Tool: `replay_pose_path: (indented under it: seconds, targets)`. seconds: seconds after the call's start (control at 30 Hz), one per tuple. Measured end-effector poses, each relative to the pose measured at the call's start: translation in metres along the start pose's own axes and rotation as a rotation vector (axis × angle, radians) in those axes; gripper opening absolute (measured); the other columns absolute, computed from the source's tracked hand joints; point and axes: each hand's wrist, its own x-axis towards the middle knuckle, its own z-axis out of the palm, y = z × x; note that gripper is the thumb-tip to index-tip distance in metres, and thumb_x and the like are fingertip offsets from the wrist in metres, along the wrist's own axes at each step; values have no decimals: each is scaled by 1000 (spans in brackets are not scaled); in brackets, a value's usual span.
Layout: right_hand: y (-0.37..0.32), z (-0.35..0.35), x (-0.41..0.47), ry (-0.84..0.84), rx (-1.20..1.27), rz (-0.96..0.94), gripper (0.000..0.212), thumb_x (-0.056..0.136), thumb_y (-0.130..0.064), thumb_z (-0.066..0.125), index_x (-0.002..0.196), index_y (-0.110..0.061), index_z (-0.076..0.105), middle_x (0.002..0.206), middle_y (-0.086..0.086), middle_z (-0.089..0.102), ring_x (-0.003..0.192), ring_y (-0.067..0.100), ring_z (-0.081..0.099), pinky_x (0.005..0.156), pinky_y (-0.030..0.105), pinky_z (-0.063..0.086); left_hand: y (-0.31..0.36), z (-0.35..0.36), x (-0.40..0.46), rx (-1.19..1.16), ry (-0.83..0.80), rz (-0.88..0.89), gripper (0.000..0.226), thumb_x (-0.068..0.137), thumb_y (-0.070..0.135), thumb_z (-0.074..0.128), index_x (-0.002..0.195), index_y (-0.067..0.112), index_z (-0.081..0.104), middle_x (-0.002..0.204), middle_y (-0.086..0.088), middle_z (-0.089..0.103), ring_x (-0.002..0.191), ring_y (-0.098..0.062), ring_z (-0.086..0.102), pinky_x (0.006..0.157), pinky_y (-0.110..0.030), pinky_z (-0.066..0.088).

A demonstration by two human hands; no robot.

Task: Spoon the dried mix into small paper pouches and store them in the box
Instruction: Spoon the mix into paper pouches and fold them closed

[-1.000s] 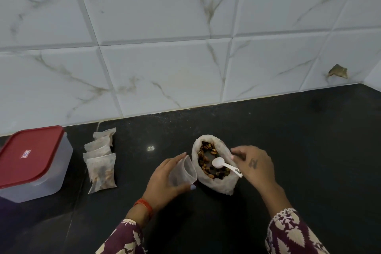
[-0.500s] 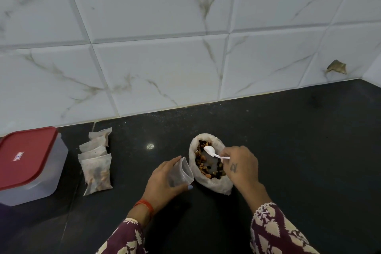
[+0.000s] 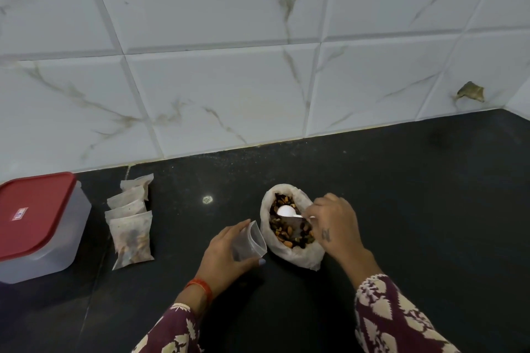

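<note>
Right hand pinches spoon, bowl in bag of dried mix. Left hand grips open pouch beside bag. Filled pouches, lidded box far left. Bare counter right.

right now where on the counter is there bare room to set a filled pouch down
Bare counter lies right of the right hand, and between the pouch stack and the open bag of mix. It is crowded between the stack and the red-lidded box.

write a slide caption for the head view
Right hand dips a white spoon into the bag of dried mix while the left hand holds an open pouch.
</note>
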Motion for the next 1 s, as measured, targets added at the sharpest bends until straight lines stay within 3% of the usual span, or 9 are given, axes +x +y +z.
replay_pose_path:
  seconds: [0.13, 0.27, 0.43, 0.6, 0.73, 1.0]
  targets:
    - [-18, 15, 1, -90, -34, -99, 13, 81, -16, 67, 90, -22, 75, 89, -2, 66, 93, 18, 55, 81, 32, 39, 0, 4, 1, 9, -15, 10, 84, 67, 45, 79, 139, 39, 34, 125, 20, 41, 123, -9, 41, 103, -27, 38]
    - [7, 5, -2, -145, -101, -109, 17, 82, -15, 68, 90, -29, 74, 86, -8, 65, 88, 14, 53, 77, 30, 36, -3, 4, 0, 17, -5, 14, 85, 66, 46, 79, 138, 41, 34, 124, 22, 41, 123, -8, 41, 105, -30, 39]
    - [14, -2, -5, -37, -46, 75, 23, 65, -11, 81, 74, -30, 75, 67, -11, 64, 68, 11, 54, 63, 23, 34, -3, 8, 2, 54, 22, 14, 85, 67, 49, 78, 139, 39, 34, 128, 20, 42, 123, -8, 41, 104, -28, 37]
    - [7, 3, -11, -151, -59, 160, 25, 89, -20, 57, 107, -33, 69, 92, -8, 65, 89, 11, 56, 77, 24, 35, 4, 13, 10, 108, 43, 37, 83, 67, 52, 76, 139, 36, 37, 133, 14, 46, 121, -8, 44, 106, -31, 38]
    - [2, 0, -6, -226, -20, 212, 20, 89, -24, 57, 103, -30, 71, 91, -7, 68, 85, 12, 61, 78, 26, 48, 4, 17, 18, 156, -3, 40, 82, 68, 54, 74, 138, 36, 37, 133, 12, 48, 121, -9, 45, 107, -37, 37]
    - [-7, 0, -4, -289, 45, 251, 17, 88, -28, 60, 100, -30, 72, 92, -9, 71, 84, 10, 64, 76, 26, 51, 3, 21, 24, 148, -25, 34, 79, 68, 53, 74, 136, 38, 36, 129, 11, 51, 113, -11, 48, 108, -47, 34]
